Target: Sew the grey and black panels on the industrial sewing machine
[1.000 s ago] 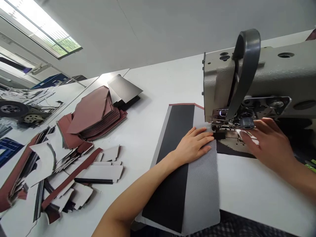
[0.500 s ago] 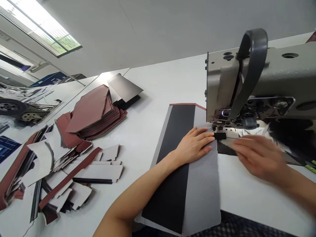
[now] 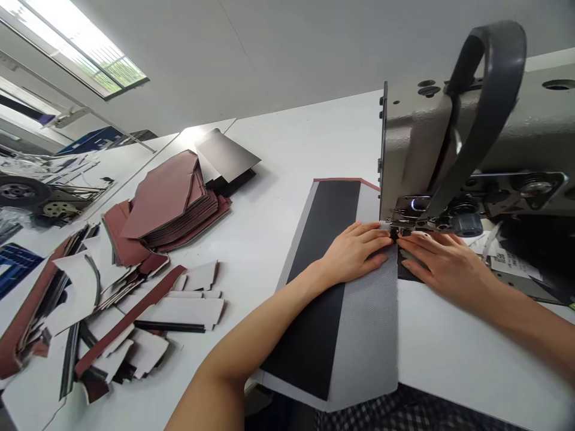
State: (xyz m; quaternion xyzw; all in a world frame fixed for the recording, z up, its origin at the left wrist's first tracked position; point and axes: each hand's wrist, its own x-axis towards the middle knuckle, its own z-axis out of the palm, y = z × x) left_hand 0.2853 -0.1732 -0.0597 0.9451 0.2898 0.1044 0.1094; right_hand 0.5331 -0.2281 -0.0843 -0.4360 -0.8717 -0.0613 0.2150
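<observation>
My left hand (image 3: 359,250) lies flat, fingers stretched, on a long panel (image 3: 371,341) of grey mesh-textured material with a broad black strip (image 3: 317,305) along it. The panel's right edge runs under the head of a sewing machine (image 3: 420,143). Close to the needle area (image 3: 401,230), my right hand (image 3: 449,266) rests palm down with its fingers extended and pointing left. Its fingertips are just beside the panel's edge and almost meet those of my left hand. Whatever lies beneath the right fingers is largely hidden.
Stacked maroon pieces (image 3: 164,194) lie left on the white table (image 3: 278,221), with a grey plate-like sheet (image 3: 227,157) behind them. Several white, black and maroon offcuts (image 3: 135,317) are scattered nearer me. The machine's curved black lever (image 3: 498,102) juts out at upper right.
My right hand has moved left to the needle area and settled flat, covering the small black piece seen there before. My left hand stays on the panel. The view has shifted slightly.
</observation>
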